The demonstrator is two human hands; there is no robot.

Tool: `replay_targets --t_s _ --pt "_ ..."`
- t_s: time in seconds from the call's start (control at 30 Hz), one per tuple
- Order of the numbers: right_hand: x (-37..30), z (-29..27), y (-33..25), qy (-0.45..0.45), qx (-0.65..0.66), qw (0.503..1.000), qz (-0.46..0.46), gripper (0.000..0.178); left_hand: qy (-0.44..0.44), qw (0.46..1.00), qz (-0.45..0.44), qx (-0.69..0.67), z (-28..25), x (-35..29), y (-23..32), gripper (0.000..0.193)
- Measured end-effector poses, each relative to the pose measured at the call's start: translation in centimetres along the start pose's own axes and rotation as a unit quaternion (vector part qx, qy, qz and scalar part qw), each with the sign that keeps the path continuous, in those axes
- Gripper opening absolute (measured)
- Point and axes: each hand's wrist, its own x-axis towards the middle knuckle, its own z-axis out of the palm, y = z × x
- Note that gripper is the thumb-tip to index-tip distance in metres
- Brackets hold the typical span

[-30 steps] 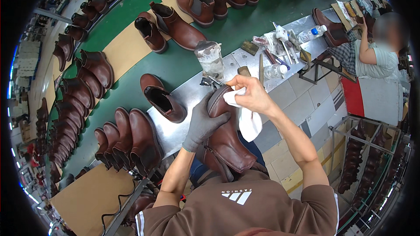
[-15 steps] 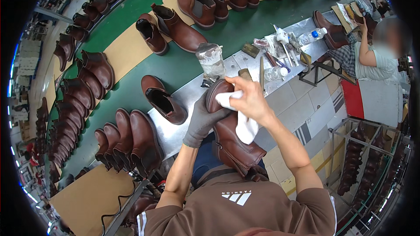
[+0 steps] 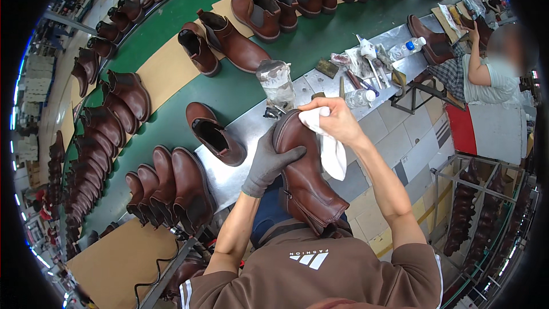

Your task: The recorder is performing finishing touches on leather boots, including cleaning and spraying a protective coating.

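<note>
Fingers of the gloved left hand [image 3: 267,163] are closed around the forefoot of a brown leather ankle boot [image 3: 309,180], the thumb laid across its upper. The bare right hand [image 3: 338,121] pinches a bunched white cloth [image 3: 333,157] between thumb and fingers at the boot's toe; the cloth's loose end hangs beside the upper. The boot is held at a slant over the person's lap, toe toward the workbench, shaft toward the brown shirt [image 3: 314,266], with a zipper [image 3: 290,197] running along the shaft.

Just beyond the toe, a smudged plastic-wrapped container [image 3: 275,83] stands on the bench's metal strip [image 3: 251,126]. To its right lie a dark block [image 3: 326,68], a clear bottle [image 3: 360,98] and a blue-capped bottle [image 3: 407,48]. Left of the gloved hand, a single Chelsea boot [image 3: 209,129] rests across the green surface and the metal, near a close-set group of brown boots [image 3: 191,180]. Farther out, more boots line the cardboard strip [image 3: 166,77]; at far right sits a co-worker [image 3: 492,83].
</note>
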Motion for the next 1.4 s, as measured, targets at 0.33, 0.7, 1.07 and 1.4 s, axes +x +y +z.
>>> replay_targets --t_s 0.33,0.7,1.07,1.4 --pt "0.4 -0.8 0.9 -0.030 -0.027 0.999 0.000 0.030 -0.021 0.999 -0.001 -0.049 -0.2 0.1 0.2 0.073" --pt "0.5 -0.8 -0.3 -0.019 0.042 0.999 0.019 0.023 -0.039 0.999 -0.004 -0.005 0.3 -0.3 0.6 0.073" --pt "0.6 -1.4 1.0 -0.023 0.063 0.998 -0.005 0.031 -0.044 0.998 -0.012 -0.054 0.0 0.2 0.6 0.075" --pt "0.1 -0.7 1.2 -0.029 0.038 0.999 -0.020 0.033 -0.029 0.994 -0.034 -0.096 -0.2 0.2 0.1 0.076"
